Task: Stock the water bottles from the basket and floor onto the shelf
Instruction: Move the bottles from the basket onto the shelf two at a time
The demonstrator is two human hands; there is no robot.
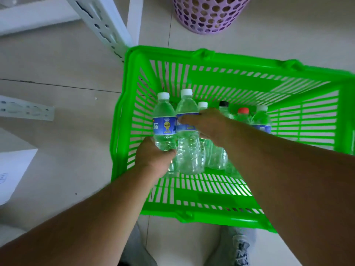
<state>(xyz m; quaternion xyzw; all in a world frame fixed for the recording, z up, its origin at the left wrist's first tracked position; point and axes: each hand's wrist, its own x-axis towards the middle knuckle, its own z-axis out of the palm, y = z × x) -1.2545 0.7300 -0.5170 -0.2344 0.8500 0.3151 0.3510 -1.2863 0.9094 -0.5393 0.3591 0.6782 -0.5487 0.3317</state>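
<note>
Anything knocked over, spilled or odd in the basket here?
Nothing spilled or tipped. The bottles in the green basket stand upright. Only oddity: a black cap and a red cap among the white ones.

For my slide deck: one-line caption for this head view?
Both hands, left hand and right hand, each grip a water bottle inside the green basket.

Both hands reach into the green basket (211, 214) on the tiled floor (57, 70). The left hand (153, 156) grips a blue-labelled bottle (164, 121) low down; the right hand (207, 125) wraps the neighbouring bottle (187, 112). A lilac bin (207, 14) stands at twelve o'clock, the white shelf frame (99, 22) at eleven.
</note>
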